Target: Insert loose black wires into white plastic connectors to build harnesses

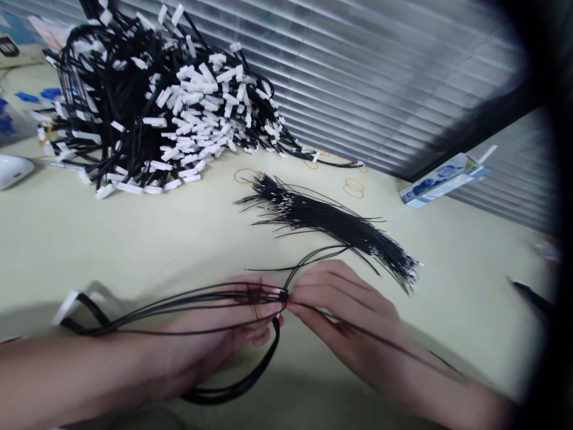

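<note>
My left hand (233, 331) pinches a small bunch of thin black wires (179, 298) that fans out to the left and ends at a white connector (65, 306). A loop of the same bunch hangs below the fingers. My right hand (344, 310) meets the left at the fingertips and pinches a single black wire (313, 254) at the same spot. Just beyond my hands lies a loose bundle of black wires (331, 224) on the pale table (134, 239).
A big heap of black cables with white connectors (165, 101) fills the far left. Rubber bands (353, 187) lie near the window blinds (380, 77). A small blue-and-white carton (441, 179) sits at the right, a white object (13, 170) at the left edge.
</note>
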### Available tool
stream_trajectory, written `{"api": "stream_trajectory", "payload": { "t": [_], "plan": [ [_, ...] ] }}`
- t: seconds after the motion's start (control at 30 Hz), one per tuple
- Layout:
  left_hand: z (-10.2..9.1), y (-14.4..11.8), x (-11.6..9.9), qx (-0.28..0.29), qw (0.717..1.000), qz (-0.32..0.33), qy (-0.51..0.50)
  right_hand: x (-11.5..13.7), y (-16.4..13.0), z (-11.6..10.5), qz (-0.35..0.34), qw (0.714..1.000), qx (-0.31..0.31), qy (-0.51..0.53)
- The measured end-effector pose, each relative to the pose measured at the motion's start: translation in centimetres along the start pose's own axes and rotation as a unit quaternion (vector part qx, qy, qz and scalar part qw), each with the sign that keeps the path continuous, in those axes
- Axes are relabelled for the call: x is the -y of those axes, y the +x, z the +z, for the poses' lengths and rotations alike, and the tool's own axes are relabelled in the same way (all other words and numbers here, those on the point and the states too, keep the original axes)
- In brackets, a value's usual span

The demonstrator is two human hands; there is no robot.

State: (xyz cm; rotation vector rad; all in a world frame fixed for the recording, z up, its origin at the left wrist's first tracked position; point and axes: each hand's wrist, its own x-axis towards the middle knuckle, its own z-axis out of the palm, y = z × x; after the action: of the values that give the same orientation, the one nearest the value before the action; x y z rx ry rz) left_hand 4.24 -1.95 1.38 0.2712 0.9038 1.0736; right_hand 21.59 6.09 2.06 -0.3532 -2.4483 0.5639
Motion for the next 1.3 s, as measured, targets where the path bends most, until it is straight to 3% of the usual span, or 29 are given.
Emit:
{"api": "stream_trajectory", "payload": {
  "t": [0.13,0.33,0.57,0.67,0.77,0.9,1.0,1.3],
  "plan": [
    [-0.5,0.9,0.3,0.002,0.999,0.012,-0.041,-1.3,0.5,-0.3,0.049,0.998,0.048,0.002],
    [-0.7,1.3,0.1,0.001,0.995,0.01,-0.097,-2.4,0.5,-1.1,-0.058,0.969,0.206,-0.122],
    [-0.6,1.3,0.1,-0.013,0.994,0.002,-0.108,-2.1,0.7,-0.4,-0.129,0.943,0.238,-0.196],
    [-0.8,1.3,0.3,-0.014,0.994,0.005,-0.109,-2.0,0.7,0.0,-0.149,0.943,0.216,-0.206],
    [-1.0,1.3,0.4,-0.001,0.994,0.014,-0.106,-0.9,0.5,0.1,-0.141,0.964,0.159,-0.16],
    [-1.1,1.3,0.6,0.006,0.995,0.02,-0.096,1.4,0.4,-0.4,-0.039,0.992,0.093,-0.083],
    [-0.9,1.1,0.7,-0.006,0.996,0.024,-0.09,2.1,0.4,-0.6,0.022,0.991,0.045,-0.123],
    [-0.7,1.1,0.7,-0.001,0.997,0.037,-0.063,1.4,0.7,-0.2,-0.029,0.969,0.046,-0.241]
  ]
}}
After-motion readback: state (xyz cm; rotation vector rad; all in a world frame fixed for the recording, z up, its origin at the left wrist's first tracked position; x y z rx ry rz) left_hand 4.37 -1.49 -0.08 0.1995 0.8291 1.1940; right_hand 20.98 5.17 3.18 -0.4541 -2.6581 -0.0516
